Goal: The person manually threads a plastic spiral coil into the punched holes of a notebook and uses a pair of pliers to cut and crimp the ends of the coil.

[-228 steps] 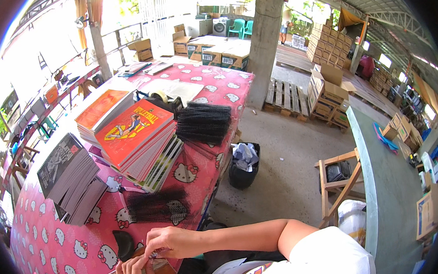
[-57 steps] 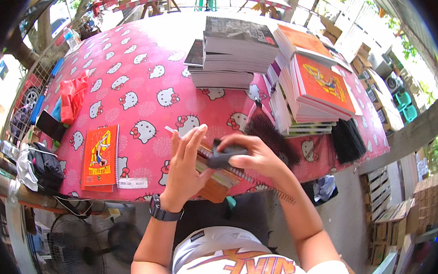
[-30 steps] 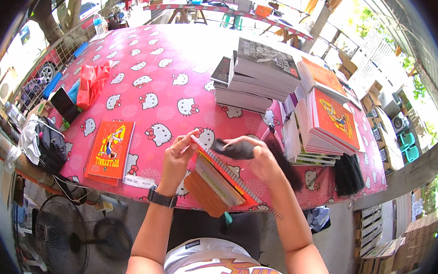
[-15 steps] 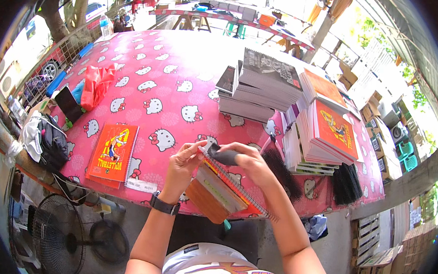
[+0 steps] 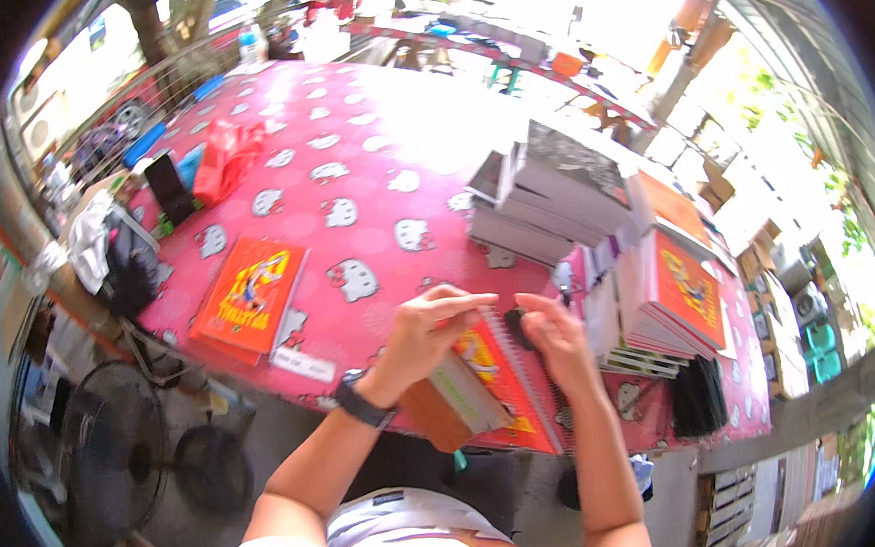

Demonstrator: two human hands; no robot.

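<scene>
An orange spiral notebook (image 5: 509, 384) leans on a brown wooden block (image 5: 434, 414), which carries a grey strip (image 5: 467, 394). Its dark coil runs down the right edge. My left hand (image 5: 431, 334) is closed at the notebook's top edge, index finger reaching toward the coil's upper end; its grip is partly hidden. Just right of the coil, my right hand (image 5: 559, 338) closes around a dark grey hand tool (image 5: 517, 331). Most of that tool is hidden by the hand and motion blur, so its kind is unclear.
Orange notebooks (image 5: 251, 297) lie at the left beside a white paper strip (image 5: 303, 364). Stacks of dark-covered books (image 5: 562, 181) and orange books (image 5: 687, 288) stand at the right. Black coils (image 5: 699, 398) sit by the table's front edge. A fan (image 5: 113, 459) stands lower left.
My hands have moved apart, the right one drawing the dark tool rightward. The notebook has turned so its cover shows more. The whole view has shifted slightly.
</scene>
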